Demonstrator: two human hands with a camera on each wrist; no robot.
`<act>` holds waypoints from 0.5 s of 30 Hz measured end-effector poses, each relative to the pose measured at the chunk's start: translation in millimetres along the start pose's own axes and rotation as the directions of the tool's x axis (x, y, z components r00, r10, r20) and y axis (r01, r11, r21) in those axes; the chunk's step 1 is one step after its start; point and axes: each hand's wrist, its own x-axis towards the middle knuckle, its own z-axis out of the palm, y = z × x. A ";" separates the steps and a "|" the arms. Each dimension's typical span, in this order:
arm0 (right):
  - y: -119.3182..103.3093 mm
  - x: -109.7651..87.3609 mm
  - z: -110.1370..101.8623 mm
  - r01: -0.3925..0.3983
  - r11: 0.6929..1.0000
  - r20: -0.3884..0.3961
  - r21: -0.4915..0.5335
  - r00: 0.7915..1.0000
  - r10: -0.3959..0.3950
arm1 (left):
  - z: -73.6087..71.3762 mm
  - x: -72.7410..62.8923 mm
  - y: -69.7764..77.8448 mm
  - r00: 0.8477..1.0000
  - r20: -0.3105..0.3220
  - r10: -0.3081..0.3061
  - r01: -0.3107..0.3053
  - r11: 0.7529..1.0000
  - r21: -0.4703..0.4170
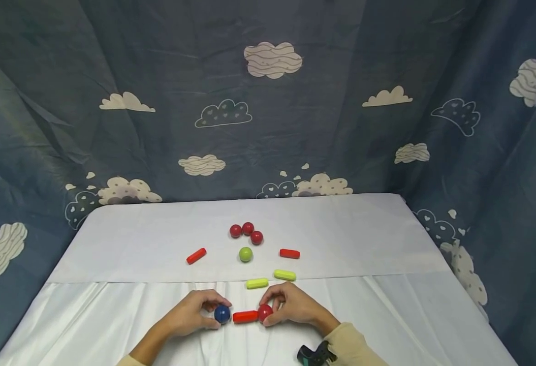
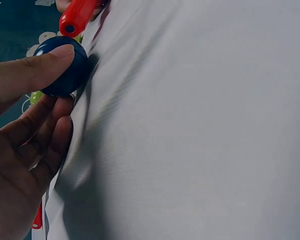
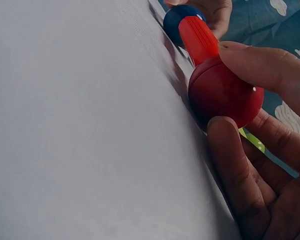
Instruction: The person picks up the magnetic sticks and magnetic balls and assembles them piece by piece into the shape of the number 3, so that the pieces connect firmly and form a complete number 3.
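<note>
Near the front of the white cloth, the left hand (image 1: 193, 312) pinches a dark blue ball (image 1: 222, 314) between thumb and fingers. Facing it, the right hand (image 1: 295, 305) grips a dark red ball (image 1: 264, 312). Between the two balls lies a bright red rod (image 1: 245, 317), its right end against the red ball. A small gap parts its left end from the blue ball in the head view. A round hole shows in the rod's end (image 2: 70, 27) in the left wrist view. In the right wrist view, thumb and fingers hold the red ball (image 3: 225, 92) from both sides.
Behind the hands lie two yellow-green rods (image 1: 257, 283), a green ball (image 1: 246, 254), and red rods to the left (image 1: 196, 255) and right (image 1: 289, 253). Farther back sit three red balls (image 1: 248, 229). A dark cloud-print curtain (image 1: 295, 127) hangs behind the table.
</note>
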 end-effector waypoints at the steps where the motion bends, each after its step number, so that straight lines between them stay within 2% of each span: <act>1: 0.0 0.1 0.2 0.002 1.000 -0.001 0.001 1.000 -0.002 | 0.2 -0.5 -0.4 1.000 0.002 0.002 -0.002 1.000 -0.003; 15: -0.8 0.6 0.8 0.022 1.000 -0.010 0.006 1.000 -0.022 | 0.8 1.3 1.0 1.000 0.028 0.011 -0.010 0.999 -0.037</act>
